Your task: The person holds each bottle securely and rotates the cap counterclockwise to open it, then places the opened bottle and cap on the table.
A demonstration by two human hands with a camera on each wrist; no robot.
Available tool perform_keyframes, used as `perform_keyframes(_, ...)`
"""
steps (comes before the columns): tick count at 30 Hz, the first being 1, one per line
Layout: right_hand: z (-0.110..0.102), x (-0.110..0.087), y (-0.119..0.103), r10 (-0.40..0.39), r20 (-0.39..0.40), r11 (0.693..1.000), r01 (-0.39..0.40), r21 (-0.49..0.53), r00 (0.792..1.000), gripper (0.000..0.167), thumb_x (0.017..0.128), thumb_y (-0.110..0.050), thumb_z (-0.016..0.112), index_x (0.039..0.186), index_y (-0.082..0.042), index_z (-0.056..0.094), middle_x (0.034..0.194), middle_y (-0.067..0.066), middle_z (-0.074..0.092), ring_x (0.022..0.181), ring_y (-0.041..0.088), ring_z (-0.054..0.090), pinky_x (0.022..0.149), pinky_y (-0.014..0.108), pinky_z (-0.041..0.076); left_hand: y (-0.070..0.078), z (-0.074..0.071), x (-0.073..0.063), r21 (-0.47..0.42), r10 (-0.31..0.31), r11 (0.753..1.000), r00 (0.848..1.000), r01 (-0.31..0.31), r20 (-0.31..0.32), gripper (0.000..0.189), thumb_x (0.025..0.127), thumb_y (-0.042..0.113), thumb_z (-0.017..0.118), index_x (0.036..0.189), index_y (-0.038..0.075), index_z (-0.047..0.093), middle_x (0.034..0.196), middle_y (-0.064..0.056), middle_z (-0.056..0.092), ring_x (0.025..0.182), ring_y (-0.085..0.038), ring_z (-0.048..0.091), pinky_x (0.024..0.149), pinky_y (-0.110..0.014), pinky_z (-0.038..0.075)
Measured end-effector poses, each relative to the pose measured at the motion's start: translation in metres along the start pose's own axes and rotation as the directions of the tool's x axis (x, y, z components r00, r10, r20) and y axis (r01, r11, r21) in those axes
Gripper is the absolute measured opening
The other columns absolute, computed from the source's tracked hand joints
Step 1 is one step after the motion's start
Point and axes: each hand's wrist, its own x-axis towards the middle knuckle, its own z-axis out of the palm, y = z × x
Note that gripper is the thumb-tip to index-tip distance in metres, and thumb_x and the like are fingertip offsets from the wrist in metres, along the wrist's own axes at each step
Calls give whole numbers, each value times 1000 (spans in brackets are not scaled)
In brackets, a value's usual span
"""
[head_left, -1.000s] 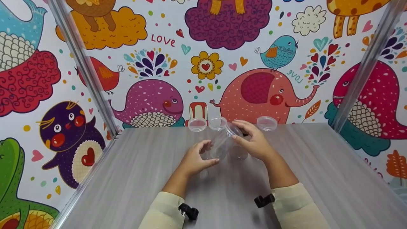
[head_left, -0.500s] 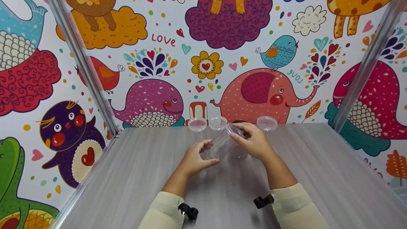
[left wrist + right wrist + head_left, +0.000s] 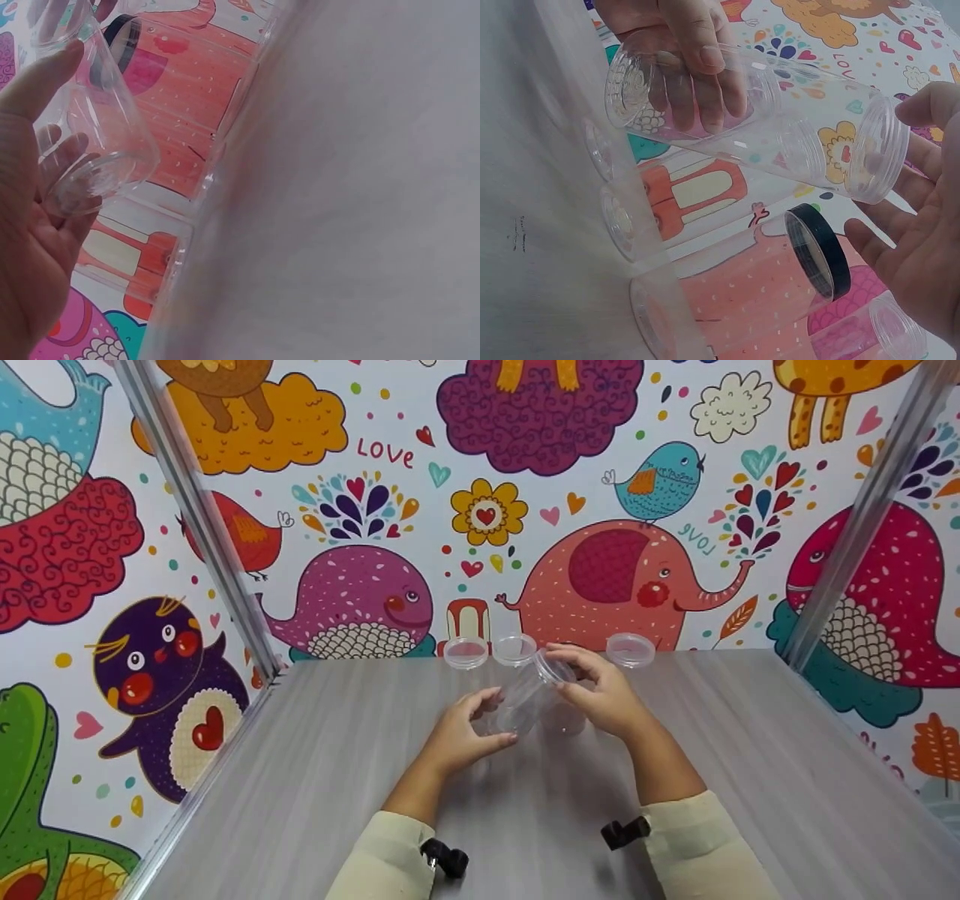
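A clear plastic jar (image 3: 523, 701) is held tilted above the table, its mouth end up and to the right. My left hand (image 3: 457, 739) grips it round the lower part, thumb on the near side and fingers behind, as the left wrist view of the jar (image 3: 112, 127) shows. At the top, my right hand (image 3: 600, 697) grips the clear round end (image 3: 885, 154) with thumb and fingers on opposite sides. Whether that end is a bare rim or a clear lid, I cannot tell. Behind the hands stands a jar with a black lid (image 3: 821, 251), mostly hidden in the head view.
More clear jars stand in a row at the table's back: one jar (image 3: 465, 654) and a second jar (image 3: 514, 650) left of the hands, another jar (image 3: 630, 651) to the right. A printed wall (image 3: 375, 510) rises behind the grey table (image 3: 337, 780), between metal posts (image 3: 202, 517).
My right hand's fingers and thumb have shifted round the jar's top end, drawing in and then spreading again. The left hand and the jar stay nearly in place.
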Motion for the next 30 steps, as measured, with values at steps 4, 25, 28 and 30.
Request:
perform_keyframes(4, 0, 1, 1, -2, 1, 1000, 2, -28, 1000, 49, 95, -15, 73, 144, -18, 67, 159, 0, 59, 144, 27, 56, 116, 58, 52, 0, 0, 0, -9, 9, 1000, 1000, -9, 1, 89, 78, 59, 90, 153, 27, 56, 147, 5, 67, 139, -23, 62, 118, -52, 52)
perform_keyframes(25, 0, 4, 1, 91, -107, 973, -112, -202, 990, 47, 94, -47, 80, 134, -23, 72, 131, 6, 68, 102, 22, 63, 84, 33, 61, 2, 0, -1, -8, 17, 1000, 1000, -17, 11, 91, 78, 60, 90, 155, 26, 55, 149, 3, 65, 141, -25, 61, 118, -56, 51)
perform_keyframes(28, 0, 3, 2, 61, -88, 983, -75, -169, 994, 43, 95, -39, 80, 136, -25, 72, 137, 2, 69, 107, 22, 65, 90, 35, 62, 2, 0, -2, -18, 14, 1000, 1000, -14, 11, 91, 78, 58, 91, 155, 25, 55, 149, 2, 65, 141, -26, 61, 118, -58, 51)
perform_keyframes(30, 0, 2, 3, 44, -74, 987, -55, -150, 996, 43, 96, -32, 79, 138, -26, 71, 142, 0, 68, 113, 24, 67, 95, 39, 62, 2, 0, -2, -28, 16, 999, 1000, -15, 12, 90, 78, 57, 91, 155, 25, 55, 149, 1, 65, 141, -27, 61, 117, -60, 51)
